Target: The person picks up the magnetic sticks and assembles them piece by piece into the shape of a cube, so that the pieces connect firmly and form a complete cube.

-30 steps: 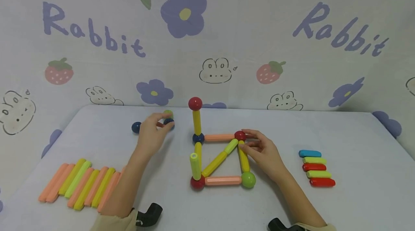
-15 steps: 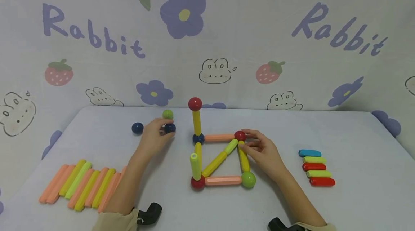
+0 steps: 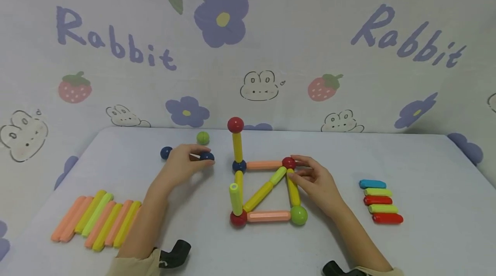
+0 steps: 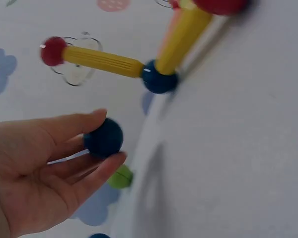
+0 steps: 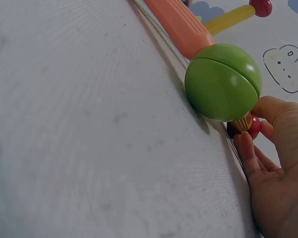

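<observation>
While the left hand [image 3: 182,165] pinches a blue ball [image 4: 104,138] between its thumb and fingertips, the right hand [image 3: 315,181] grips the far right corner of the frame [image 3: 269,215]. On the left, thumb and fingertip are parted by the ball's width, pressing opposite sides; other fingers bend behind it. The ball appears raised off the table [image 3: 217,250], left of the frame and well apart from it.

On the right, the fingers curve round the red ball [image 3: 288,163] at that corner, with the thumb beside the top of the yellow rod [image 3: 293,189] joined to it. Thumb and fingers are set just that joint apart; how firmly they press, I cannot tell. Nearer the person, the rod's other end meets a green corner ball [image 5: 223,82].

Just beyond the left hand sits a loose green ball [image 3: 203,138], and behind its knuckles a second blue ball [image 3: 166,153]. Long rods [image 3: 94,220] lie by the left forearm, short rods [image 3: 379,200] beyond the right.
</observation>
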A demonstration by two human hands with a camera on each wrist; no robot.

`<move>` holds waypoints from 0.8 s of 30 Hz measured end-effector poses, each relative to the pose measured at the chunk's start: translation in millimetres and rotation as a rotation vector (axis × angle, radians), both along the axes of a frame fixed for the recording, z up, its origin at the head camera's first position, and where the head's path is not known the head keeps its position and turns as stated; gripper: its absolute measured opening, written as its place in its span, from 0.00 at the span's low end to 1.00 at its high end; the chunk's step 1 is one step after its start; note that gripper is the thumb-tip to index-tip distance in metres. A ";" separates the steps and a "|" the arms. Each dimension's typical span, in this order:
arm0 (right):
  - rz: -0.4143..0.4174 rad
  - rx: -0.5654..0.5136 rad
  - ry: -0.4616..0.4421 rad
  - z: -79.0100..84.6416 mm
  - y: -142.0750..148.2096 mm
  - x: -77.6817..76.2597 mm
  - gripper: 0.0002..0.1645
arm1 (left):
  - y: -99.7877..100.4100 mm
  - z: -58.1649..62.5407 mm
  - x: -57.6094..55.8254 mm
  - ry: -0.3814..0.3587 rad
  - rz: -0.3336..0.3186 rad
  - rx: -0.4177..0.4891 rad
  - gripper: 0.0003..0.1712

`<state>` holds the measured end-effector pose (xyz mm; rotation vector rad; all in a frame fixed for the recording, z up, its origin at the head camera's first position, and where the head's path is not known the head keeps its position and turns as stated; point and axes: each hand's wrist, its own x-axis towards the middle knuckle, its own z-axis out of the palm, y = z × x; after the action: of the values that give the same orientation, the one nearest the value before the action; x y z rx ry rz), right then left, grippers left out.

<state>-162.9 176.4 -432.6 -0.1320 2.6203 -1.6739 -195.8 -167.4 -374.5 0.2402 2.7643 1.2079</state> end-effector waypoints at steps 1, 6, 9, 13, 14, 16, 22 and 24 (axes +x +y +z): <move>-0.001 0.000 0.000 -0.2 0.3 0.1 0.30 | -0.7 4.9 1.3 -0.009 -0.025 0.011 0.25; 0.001 -0.007 0.001 0.6 0.1 1.0 0.31 | 0.0 33.6 12.7 -0.074 -0.135 0.095 0.25; 0.004 -0.017 0.001 1.8 -0.7 1.4 0.31 | 3.1 51.4 23.2 -0.104 -0.210 0.154 0.23; 0.010 -0.021 0.000 2.3 -0.8 1.8 0.31 | 9.7 69.0 36.0 -0.134 -0.313 0.212 0.20; 0.010 -0.019 -0.002 2.2 -0.6 1.5 0.31 | 11.6 71.8 38.3 -0.138 -0.340 0.225 0.19; 0.009 -0.013 -0.004 1.8 -0.2 0.7 0.31 | 14.7 75.9 41.6 -0.137 -0.396 0.243 0.19; 0.012 -0.016 0.002 1.9 0.0 0.3 0.31 | 22.4 77.4 45.9 -0.105 -0.505 0.241 0.18; 0.011 -0.019 0.005 2.1 -0.1 0.6 0.31 | 25.2 76.2 46.6 -0.108 -0.515 0.239 0.17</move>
<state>-162.3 176.3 -430.5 -0.1516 2.6032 -1.6972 -149.2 -142.2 -298.3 0.8215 2.2519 1.3423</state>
